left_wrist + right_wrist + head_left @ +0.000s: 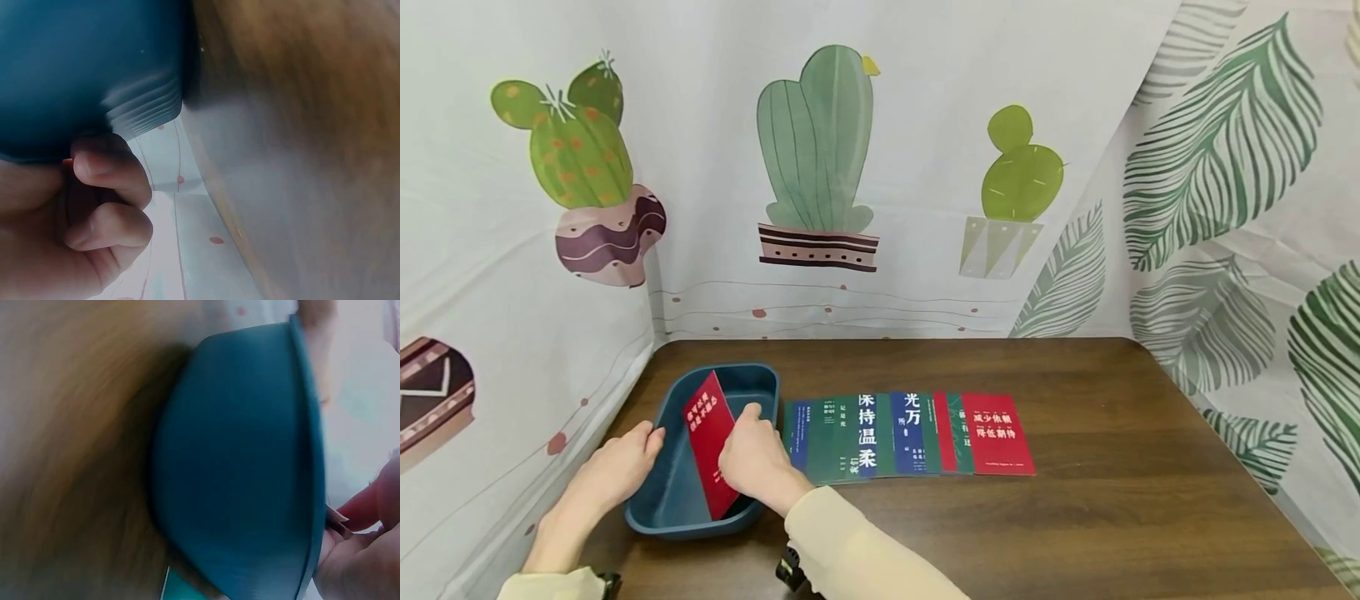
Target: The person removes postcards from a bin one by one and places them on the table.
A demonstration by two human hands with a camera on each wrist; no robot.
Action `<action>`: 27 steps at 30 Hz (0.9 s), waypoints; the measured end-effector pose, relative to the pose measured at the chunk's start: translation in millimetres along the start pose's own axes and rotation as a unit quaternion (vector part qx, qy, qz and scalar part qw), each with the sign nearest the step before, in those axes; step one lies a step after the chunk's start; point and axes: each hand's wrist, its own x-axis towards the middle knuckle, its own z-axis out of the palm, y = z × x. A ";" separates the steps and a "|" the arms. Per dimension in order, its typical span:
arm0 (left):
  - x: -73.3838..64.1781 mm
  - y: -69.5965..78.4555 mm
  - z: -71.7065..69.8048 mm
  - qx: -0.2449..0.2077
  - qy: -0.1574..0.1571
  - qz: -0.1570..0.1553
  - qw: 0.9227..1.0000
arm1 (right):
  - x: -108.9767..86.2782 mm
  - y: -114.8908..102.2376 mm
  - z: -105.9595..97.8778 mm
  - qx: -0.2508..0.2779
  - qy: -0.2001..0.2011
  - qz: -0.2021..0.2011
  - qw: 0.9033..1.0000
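Note:
A blue plastic basin (658, 492) stands at the left of the table. My left hand (623, 462) grips its left rim; in the left wrist view, that hand's curled fingers (115, 169) lie against the basin's outer wall (81, 69). With its fingers, my right hand (756, 458) pinches a red card (706, 425) with white lettering by the right edge. This card stands tilted inside the basin. In the right wrist view, the basin's side (237, 456) covers most of the card, and the right hand (359, 550) shows at the edge.
Right of the basin, several overlapping green, blue and red cards (857, 458) lie in a row on the brown wooden table (1112, 467). A red card (1000, 433) ends the row on the right. Behind hangs a white curtain (700, 167) printed with cacti and leaves.

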 end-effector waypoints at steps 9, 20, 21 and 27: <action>1.3 0.6 -0.8 0.001 -0.005 -0.005 1.000 | -4.2 -0.4 4.0 -0.062 0.016 -0.044 0.997; 2.3 0.9 0.3 -0.009 -0.018 -0.022 1.000 | -13.7 -1.7 6.1 -0.014 0.024 -0.040 0.999; 2.1 0.8 0.4 -0.009 -0.018 -0.021 1.000 | -14.2 -1.3 3.9 -0.008 0.024 -0.044 0.999; 0.2 0.2 -0.1 -0.004 -0.007 -0.011 1.000 | -13.8 4.4 -17.3 0.045 0.033 -0.080 0.995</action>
